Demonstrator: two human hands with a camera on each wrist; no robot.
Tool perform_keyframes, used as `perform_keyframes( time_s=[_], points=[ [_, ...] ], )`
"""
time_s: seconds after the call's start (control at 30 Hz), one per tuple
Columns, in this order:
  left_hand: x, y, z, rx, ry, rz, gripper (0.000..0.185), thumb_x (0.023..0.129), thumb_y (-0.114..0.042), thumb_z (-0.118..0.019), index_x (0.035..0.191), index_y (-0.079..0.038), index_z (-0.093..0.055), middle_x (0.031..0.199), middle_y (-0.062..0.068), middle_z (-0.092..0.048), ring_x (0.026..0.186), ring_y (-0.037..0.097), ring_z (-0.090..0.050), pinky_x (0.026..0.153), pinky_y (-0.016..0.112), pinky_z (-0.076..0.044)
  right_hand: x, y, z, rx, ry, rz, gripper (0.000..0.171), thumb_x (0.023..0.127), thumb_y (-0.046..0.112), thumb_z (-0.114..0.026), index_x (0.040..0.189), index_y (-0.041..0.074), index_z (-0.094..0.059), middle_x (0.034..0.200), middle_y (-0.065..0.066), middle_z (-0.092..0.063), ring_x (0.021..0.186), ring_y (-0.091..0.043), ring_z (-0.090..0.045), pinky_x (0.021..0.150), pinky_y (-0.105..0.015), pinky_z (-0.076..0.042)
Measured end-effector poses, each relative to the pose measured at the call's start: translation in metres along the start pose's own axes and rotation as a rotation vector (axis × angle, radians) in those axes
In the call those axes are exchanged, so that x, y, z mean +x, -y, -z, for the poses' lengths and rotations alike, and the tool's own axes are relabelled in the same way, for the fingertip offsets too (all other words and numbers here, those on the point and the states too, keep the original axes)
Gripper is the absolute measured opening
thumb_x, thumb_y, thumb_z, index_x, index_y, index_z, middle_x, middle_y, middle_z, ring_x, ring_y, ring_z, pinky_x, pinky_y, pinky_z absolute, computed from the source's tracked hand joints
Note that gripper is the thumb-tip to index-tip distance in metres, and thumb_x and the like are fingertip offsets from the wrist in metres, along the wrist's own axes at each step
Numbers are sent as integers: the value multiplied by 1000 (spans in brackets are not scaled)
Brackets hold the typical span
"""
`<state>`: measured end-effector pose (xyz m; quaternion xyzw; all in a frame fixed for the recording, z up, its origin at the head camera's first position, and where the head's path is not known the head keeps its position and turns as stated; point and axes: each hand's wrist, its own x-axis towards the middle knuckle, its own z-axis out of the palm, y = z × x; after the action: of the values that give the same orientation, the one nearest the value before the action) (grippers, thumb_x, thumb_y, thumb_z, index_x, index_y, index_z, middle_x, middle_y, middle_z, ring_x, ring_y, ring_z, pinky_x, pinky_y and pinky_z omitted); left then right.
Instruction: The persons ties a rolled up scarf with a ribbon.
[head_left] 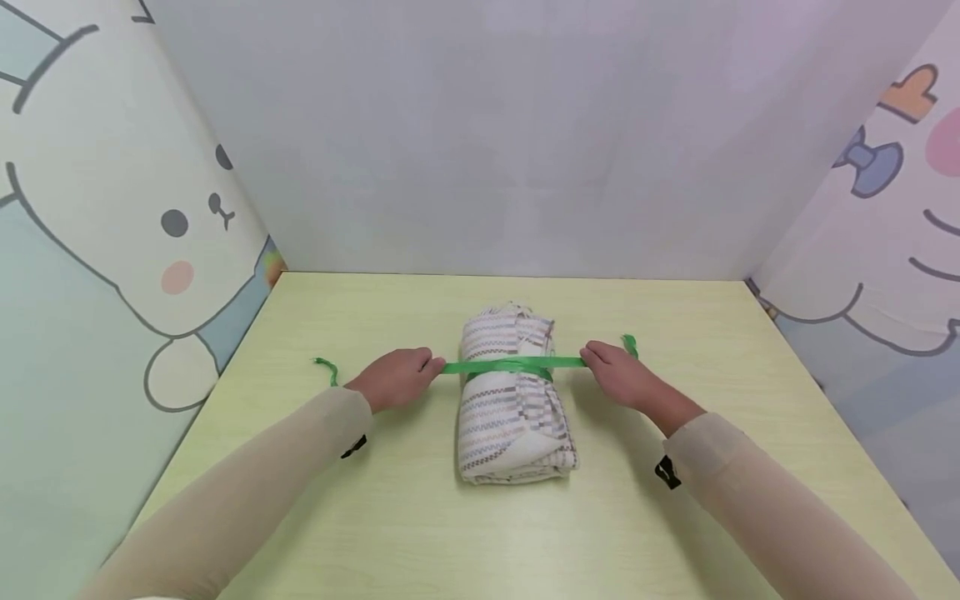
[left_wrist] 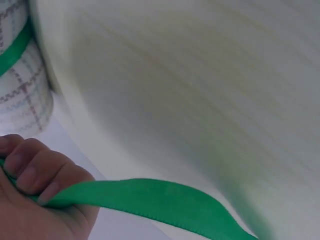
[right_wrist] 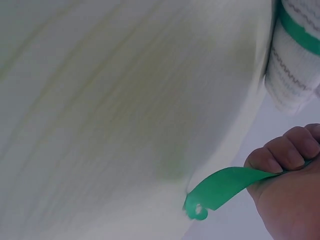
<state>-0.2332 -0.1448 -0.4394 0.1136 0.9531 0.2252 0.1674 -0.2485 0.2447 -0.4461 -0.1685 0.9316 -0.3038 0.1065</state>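
A folded, striped cloth bundle (head_left: 495,425) lies on the table with a green ribbon (head_left: 517,365) wound about its middle and crossed on top. To the left of the bundle, my left hand (head_left: 397,377) grips one end of the ribbon, curled fingers round it in the left wrist view. My right hand (head_left: 617,373) grips the other end on the right side. Both stretches between hands and bundle look taut. Loose tails of ribbon hang out past each fist, the left tail (left_wrist: 150,200) longer than the right tail (right_wrist: 225,187).
The pale wooden table (head_left: 390,533) carries the bundle at its centre. A plain whitish wall (head_left: 510,150) rises behind its far edge. Cartoon-printed panels stand at left (head_left: 112,250) and right (head_left: 892,250).
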Motion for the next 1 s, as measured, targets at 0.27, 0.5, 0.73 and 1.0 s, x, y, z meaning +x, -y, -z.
perform_keyframes(
  time_s=[0.27,0.5,0.73,1.0],
  points=[
    [-1,12,-1,13,-6,6,42,110,-50,-36,98,-15,-56,81,5,-51,75,21,-49,71,37,-39,-3,-10,-4,33,1,-6,33,114,31,-35,93,8,-46,78,-6,-41,71,-21,-40,70,-39,-36],
    [3,4,-8,-58,10,1,40,110,-50,-38,101,-15,-56,83,6,-51,76,21,-49,70,36,-39,-1,-7,-12,70,62,-53,35,113,33,-37,93,7,-49,79,-6,-44,74,-22,-43,71,-38,-37],
    [6,7,-12,-54,18,16,39,110,-50,-39,101,-16,-56,84,5,-52,76,21,-50,69,36,-39,2,-5,-13,85,77,-61,38,113,37,-39,94,7,-50,79,-7,-46,73,-22,-44,69,-37,-38],
    [1,11,-7,-122,-63,-19,29,109,-44,-50,103,-15,-53,88,4,-54,79,20,-50,70,34,-41,0,-5,-12,96,53,-72,32,112,35,-45,100,7,-57,80,-6,-51,73,-22,-47,68,-37,-40]
  ],
)
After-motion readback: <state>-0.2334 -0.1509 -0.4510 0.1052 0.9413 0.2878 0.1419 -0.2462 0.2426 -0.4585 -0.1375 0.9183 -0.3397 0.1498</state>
